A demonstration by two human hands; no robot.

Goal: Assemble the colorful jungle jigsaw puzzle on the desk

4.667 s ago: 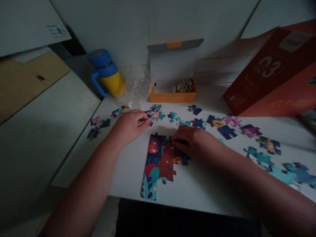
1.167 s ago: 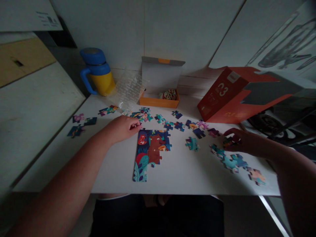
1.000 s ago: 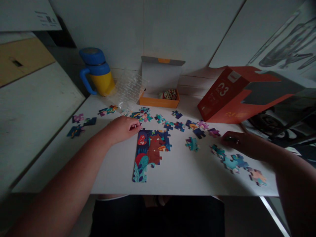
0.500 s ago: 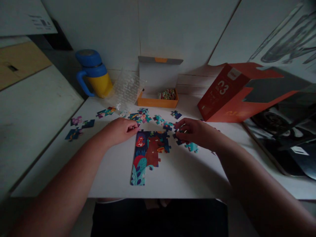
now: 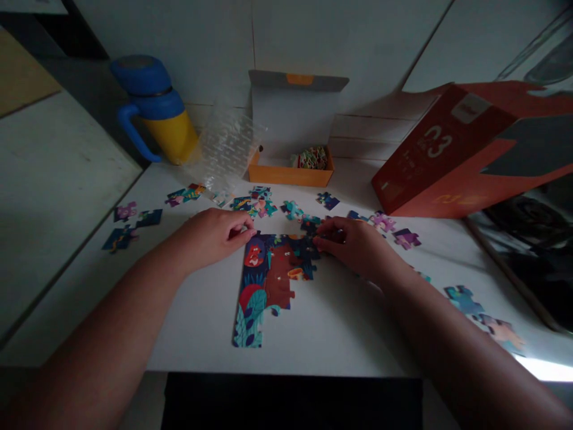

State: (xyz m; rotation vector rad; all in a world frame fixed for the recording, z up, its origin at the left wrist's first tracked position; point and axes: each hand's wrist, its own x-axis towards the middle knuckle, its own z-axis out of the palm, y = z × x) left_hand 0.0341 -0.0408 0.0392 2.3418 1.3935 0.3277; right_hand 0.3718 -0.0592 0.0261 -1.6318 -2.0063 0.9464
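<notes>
A partly joined jigsaw puzzle [image 5: 280, 272] lies flat on the white table, showing a brown bear-like animal, a red creature and blue leaves. My left hand [image 5: 219, 236] is closed at its upper left corner, thumb and forefinger together; whether something is between them is hidden. At the puzzle's upper right edge, my right hand [image 5: 353, 242] pinches a dark puzzle piece [image 5: 312, 246], which touches the joined part. Loose teal pieces [image 5: 292, 210] lie just beyond both hands.
Behind stands an open orange box [image 5: 290, 175] beside crumpled clear plastic [image 5: 230, 149] and a blue-yellow jug [image 5: 156, 113]. A large red box [image 5: 430, 149] leans at right. More loose pieces lie left [image 5: 120, 237] and right [image 5: 463, 298].
My right hand has brought the dark piece left against the joined puzzle's edge. My left hand stays at the corner. The view has shifted, showing more loose pieces at right.
</notes>
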